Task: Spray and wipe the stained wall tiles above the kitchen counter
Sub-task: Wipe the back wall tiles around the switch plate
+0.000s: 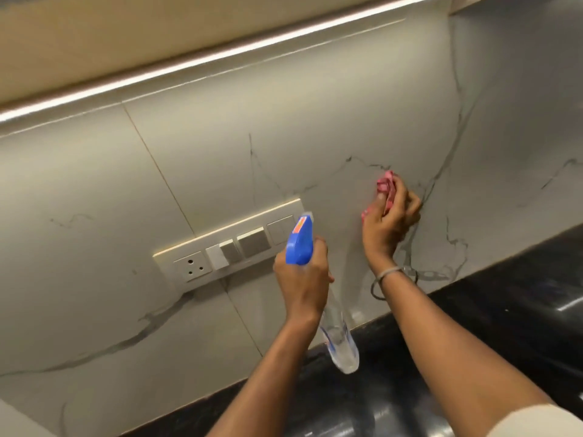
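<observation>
My left hand (304, 272) grips the neck of a clear spray bottle (339, 339) with a blue trigger head (299, 242); its nozzle points up at the wall. My right hand (389, 217) holds a bunched pink cloth (385, 183) and presses it against the pale marble-veined wall tiles (315, 127), right of the bottle. The bottle's body hangs down over the counter edge.
A long switch and socket panel (230, 244) is set into the tiles just left of the spray head. The black glossy counter (504, 310) runs below the wall. A lit strip (189, 66) runs under the upper cabinet. The wall turns a corner at the right.
</observation>
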